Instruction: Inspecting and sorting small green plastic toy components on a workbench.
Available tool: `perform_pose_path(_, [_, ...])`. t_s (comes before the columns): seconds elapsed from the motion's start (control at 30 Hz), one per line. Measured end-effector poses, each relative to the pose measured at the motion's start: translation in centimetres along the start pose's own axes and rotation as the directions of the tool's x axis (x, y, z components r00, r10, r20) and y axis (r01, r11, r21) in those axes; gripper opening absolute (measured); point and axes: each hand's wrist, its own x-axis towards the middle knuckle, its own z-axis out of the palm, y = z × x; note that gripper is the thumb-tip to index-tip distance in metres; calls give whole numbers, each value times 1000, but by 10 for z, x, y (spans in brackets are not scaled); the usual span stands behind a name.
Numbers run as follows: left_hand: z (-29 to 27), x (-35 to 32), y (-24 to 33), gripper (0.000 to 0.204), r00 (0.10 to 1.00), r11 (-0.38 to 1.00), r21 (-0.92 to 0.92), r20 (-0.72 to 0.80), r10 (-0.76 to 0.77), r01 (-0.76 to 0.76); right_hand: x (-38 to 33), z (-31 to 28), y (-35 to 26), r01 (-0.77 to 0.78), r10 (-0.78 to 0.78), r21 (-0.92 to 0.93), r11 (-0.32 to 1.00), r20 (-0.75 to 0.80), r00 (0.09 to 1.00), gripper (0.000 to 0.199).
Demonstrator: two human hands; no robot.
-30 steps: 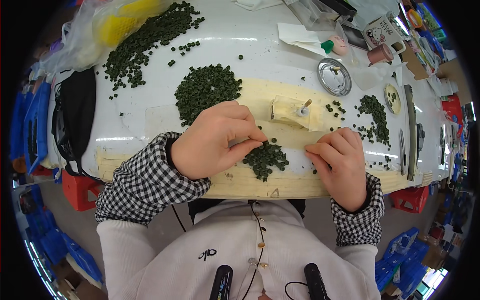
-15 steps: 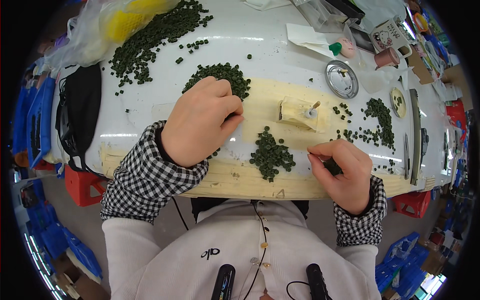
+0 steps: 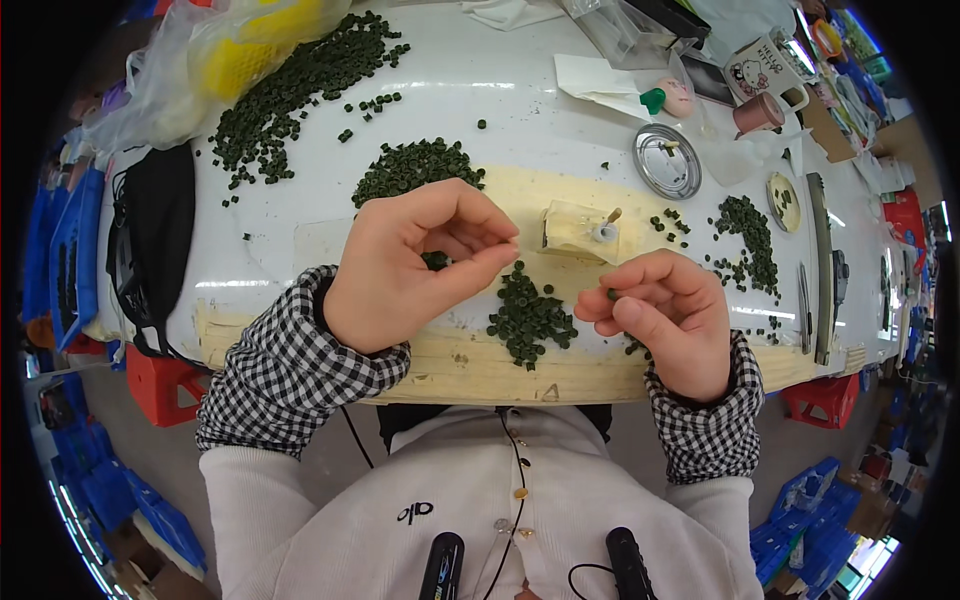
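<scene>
Withdrawn from the far pile, the left hand now cups green pellets; one pellet is pinched by right hand fingers.

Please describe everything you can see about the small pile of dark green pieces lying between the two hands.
The small pile of dark green ring-shaped pieces lies on the pale yellow wooden board, just in front of the small pale block with a peg. The pieces look like short matte beads or pellets, loosely heaped, some scattered at the edges. The pile sits between the left hand and the right hand; neither hand touches it. Each hand pinches a similar green piece at its fingertips.
</scene>
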Motion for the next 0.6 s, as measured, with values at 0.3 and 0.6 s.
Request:
perform_pose_path(0.3, [4,-2,-3,14,951,801,-516,220,-217,302,8,7,1,-75,74,57,996,12,997,19])
perform_pose_path(0.6, [5,-4,-5,13,961,800,-539,218,-170,264,12,22,11,218,-243,-250,943,-76,967,15])
